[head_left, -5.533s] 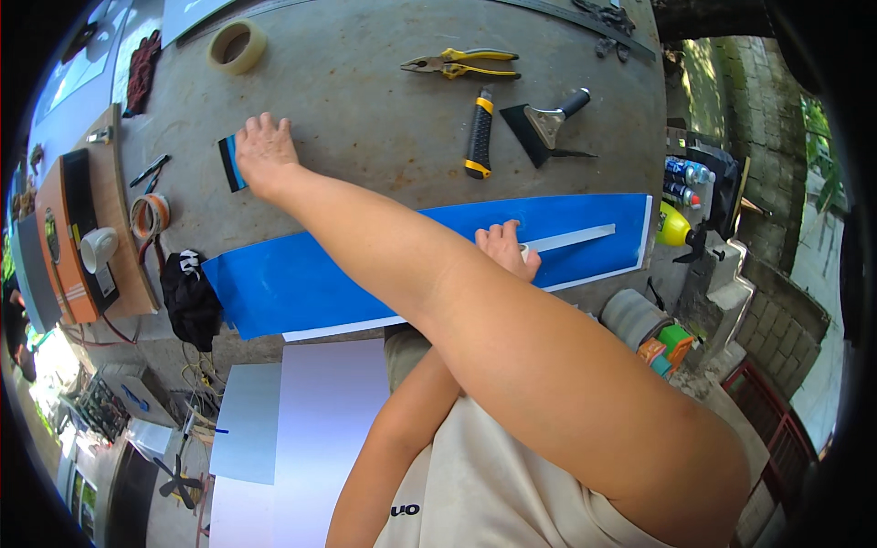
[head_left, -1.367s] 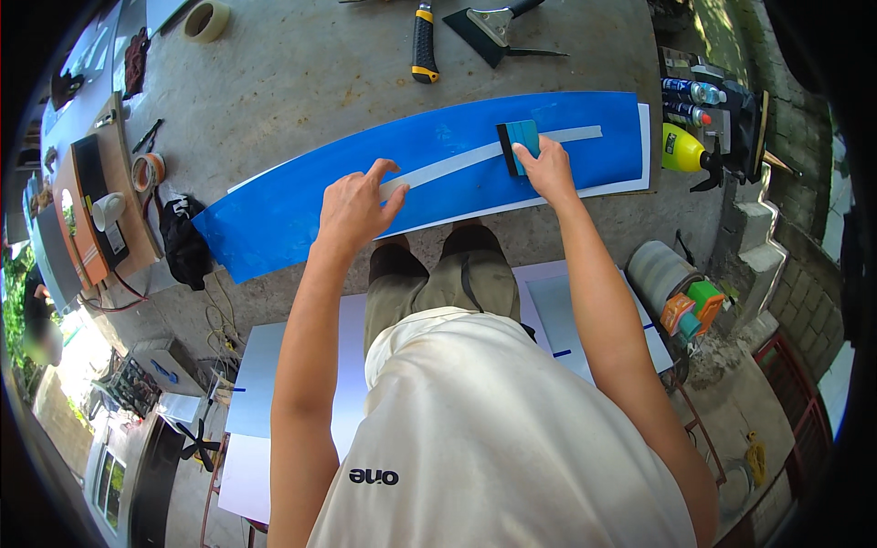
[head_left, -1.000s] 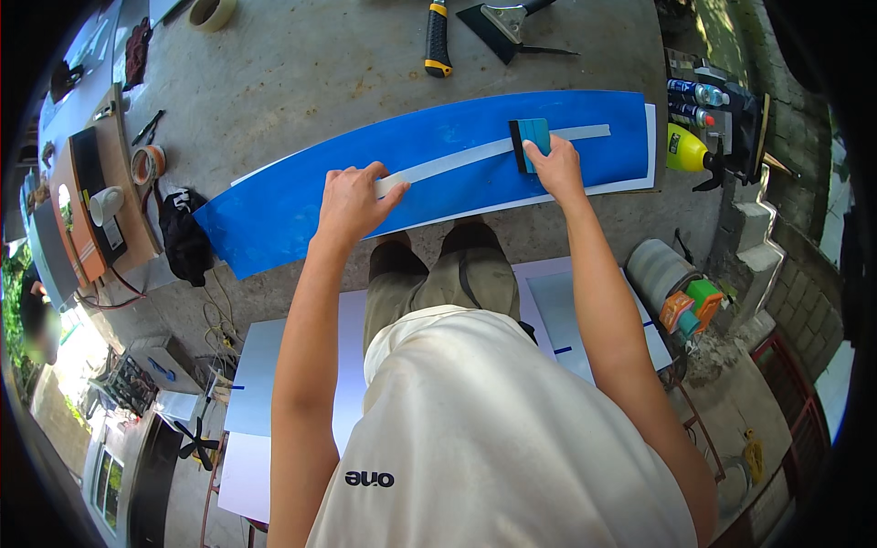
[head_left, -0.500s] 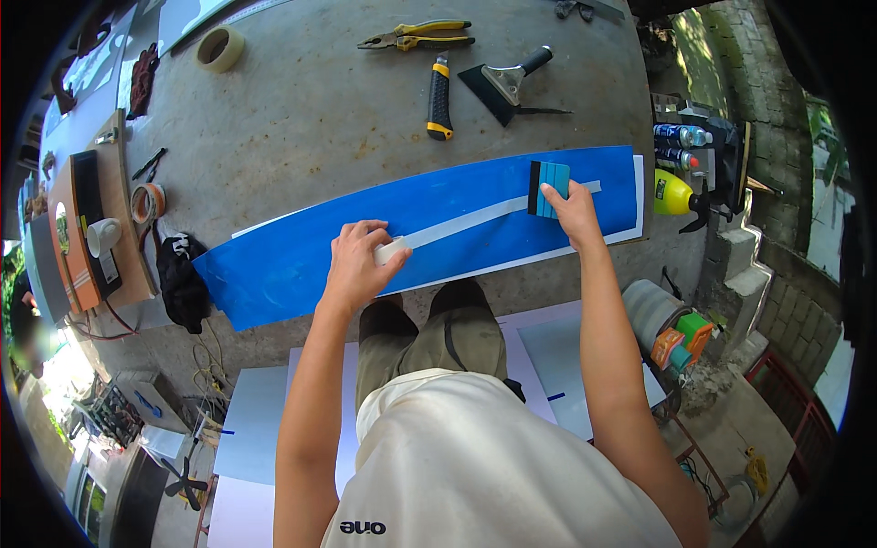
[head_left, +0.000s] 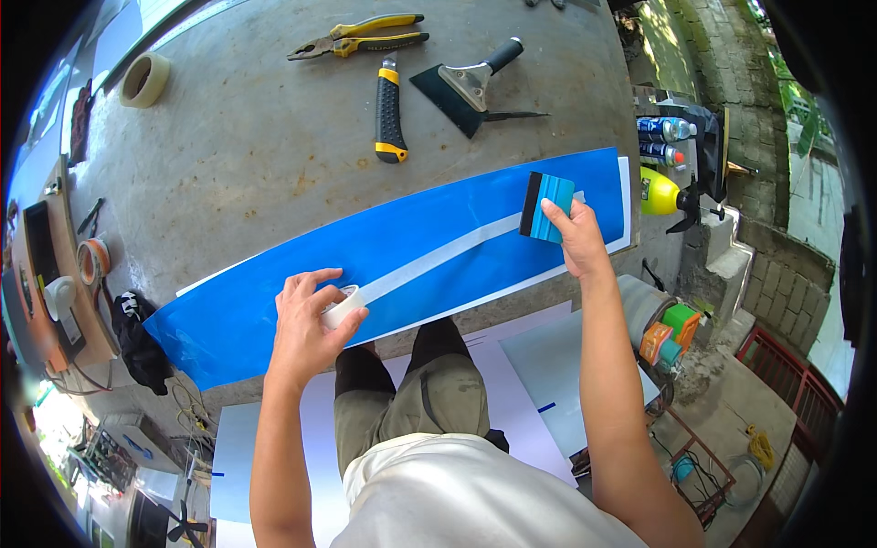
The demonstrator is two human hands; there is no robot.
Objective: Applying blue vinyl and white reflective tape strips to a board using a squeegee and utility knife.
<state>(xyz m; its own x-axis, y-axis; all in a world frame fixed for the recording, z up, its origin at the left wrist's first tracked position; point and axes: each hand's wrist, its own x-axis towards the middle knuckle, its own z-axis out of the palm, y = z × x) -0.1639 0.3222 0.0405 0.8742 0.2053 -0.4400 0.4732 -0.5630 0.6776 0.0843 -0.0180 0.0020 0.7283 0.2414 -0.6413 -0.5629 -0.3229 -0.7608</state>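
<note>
speckled tabletop [head_left: 265, 173], curved blue sheet [head_left: 411, 237]

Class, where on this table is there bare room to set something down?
Free: the broad patch of table between cream tape roll, knife and blue sheet; a smaller one between squeegee and the table's right edge. Crowded: around the pliers, knife and squeegee.

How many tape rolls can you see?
3: a white roll in the left hand, a beige roll on the table, far left, and an orange roll near the black cloth. Others may be hidden.
</note>
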